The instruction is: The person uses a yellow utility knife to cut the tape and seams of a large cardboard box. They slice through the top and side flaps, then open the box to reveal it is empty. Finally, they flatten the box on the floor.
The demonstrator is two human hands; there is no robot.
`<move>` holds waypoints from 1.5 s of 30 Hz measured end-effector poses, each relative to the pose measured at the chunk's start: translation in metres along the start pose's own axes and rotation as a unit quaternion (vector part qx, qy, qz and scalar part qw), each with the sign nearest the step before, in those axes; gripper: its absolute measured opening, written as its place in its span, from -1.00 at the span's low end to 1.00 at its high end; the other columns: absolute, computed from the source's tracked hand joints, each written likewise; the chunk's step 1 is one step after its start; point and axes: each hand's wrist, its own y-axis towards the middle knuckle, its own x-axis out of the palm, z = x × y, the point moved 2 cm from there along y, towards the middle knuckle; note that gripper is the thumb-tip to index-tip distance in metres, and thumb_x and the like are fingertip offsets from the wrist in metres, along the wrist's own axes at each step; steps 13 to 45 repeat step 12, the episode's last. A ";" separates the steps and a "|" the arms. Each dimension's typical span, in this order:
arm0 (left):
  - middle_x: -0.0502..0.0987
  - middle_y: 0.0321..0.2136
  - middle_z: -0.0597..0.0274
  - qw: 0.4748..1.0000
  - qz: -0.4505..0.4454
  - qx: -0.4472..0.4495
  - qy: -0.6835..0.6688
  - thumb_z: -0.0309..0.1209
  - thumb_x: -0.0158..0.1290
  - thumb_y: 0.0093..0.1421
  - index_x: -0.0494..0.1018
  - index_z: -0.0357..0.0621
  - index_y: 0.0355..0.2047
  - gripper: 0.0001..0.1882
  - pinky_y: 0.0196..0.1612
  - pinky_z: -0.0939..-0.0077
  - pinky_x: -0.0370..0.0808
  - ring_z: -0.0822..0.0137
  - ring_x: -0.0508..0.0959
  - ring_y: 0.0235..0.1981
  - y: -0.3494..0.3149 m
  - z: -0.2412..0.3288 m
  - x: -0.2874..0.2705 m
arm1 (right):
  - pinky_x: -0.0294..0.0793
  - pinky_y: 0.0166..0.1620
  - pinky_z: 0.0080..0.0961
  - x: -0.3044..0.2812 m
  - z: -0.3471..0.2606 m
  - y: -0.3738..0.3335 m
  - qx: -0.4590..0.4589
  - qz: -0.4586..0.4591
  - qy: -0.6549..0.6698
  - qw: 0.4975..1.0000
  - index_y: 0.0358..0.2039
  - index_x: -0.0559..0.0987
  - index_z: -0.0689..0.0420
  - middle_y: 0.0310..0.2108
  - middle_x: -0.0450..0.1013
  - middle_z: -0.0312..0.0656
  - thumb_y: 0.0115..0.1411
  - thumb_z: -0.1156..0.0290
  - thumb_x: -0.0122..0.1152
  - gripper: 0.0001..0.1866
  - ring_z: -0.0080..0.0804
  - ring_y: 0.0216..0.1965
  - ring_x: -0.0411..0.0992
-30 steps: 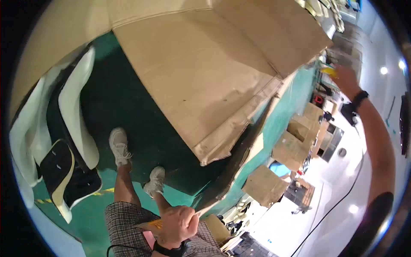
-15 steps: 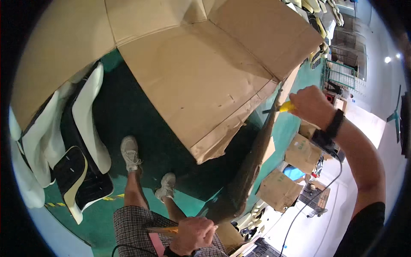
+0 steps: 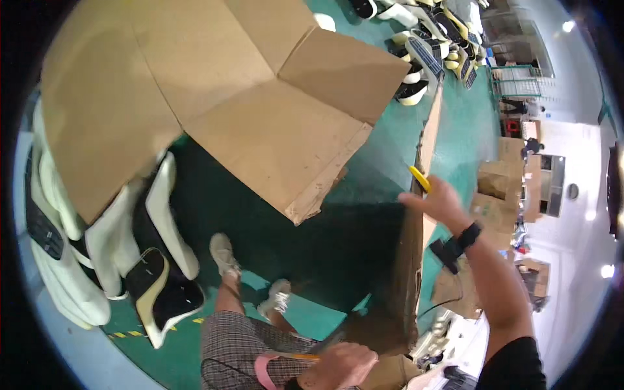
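My right hand [image 3: 442, 203] is closed around a yellow utility knife [image 3: 420, 178], its thumb stretched left. Beside it stands the upright side of a large brown cardboard box [image 3: 411, 279], seen nearly edge-on. Low in the view, my left hand [image 3: 344, 365] has curled fingers close to the near end of that cardboard. A thin orange-tan strip [image 3: 296, 355] and a curved pink band [image 3: 263, 372] show beside this hand; what it grips is hidden. Opened-out cardboard flaps [image 3: 260, 140] with a torn, crumpled edge [image 3: 318, 188] spread ahead of me.
White and black curved seat-like shells [image 3: 166, 214] lean together at the left. More shells [image 3: 432, 49] are piled at the far right. Cardboard boxes [image 3: 497, 214] stand along the right side. My shoes [image 3: 224, 253] are on the green floor [image 3: 377, 146] near the cardboard.
My view has shifted, so the flaps lie further left. My right hand has come nearer, and the knife, earlier pointing left over the cardboard edge, now tilts upward. My left hand stays low.
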 end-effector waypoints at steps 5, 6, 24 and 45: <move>0.37 -0.56 0.12 0.993 -0.103 0.050 0.006 -0.36 0.01 0.22 0.41 -0.20 -0.46 -0.82 -0.40 0.23 0.41 0.14 0.43 -0.50 -0.005 0.034 0.052 | 0.37 -0.46 -0.48 -0.016 0.072 -0.059 0.067 -0.012 0.408 0.910 -0.39 0.46 0.32 -0.57 0.37 -0.24 -0.08 0.44 0.18 -0.75 -0.46 -0.53 0.35; 0.34 -0.61 0.12 0.993 -0.103 0.064 0.000 -0.37 0.01 0.21 0.39 -0.18 -0.50 -0.82 -0.43 0.23 0.40 0.14 0.40 -0.54 -0.005 0.043 0.061 | 0.32 -0.49 -0.51 -0.017 0.094 -0.076 0.093 0.052 0.439 0.892 -0.42 0.45 0.32 -0.56 0.34 -0.32 -0.08 0.47 0.18 -0.78 -0.55 -0.54 0.29; 0.32 -0.66 0.17 0.951 -0.099 0.241 0.164 -0.35 0.05 0.15 0.35 -0.12 -0.58 -0.79 -0.50 0.27 0.39 0.22 0.38 -0.62 0.045 0.141 0.087 | 0.19 -0.58 -0.62 -0.122 0.189 -0.179 0.062 0.216 0.579 0.784 -0.49 0.39 0.13 -0.62 0.26 -0.45 -0.04 0.50 0.13 -0.90 -0.68 -0.62 0.22; 0.32 -0.66 0.17 0.951 -0.099 0.241 0.164 -0.35 0.05 0.15 0.35 -0.12 -0.58 -0.79 -0.50 0.27 0.39 0.22 0.38 -0.62 0.045 0.141 0.087 | 0.19 -0.58 -0.62 -0.122 0.189 -0.179 0.062 0.216 0.579 0.784 -0.49 0.39 0.13 -0.62 0.26 -0.45 -0.04 0.50 0.13 -0.90 -0.68 -0.62 0.22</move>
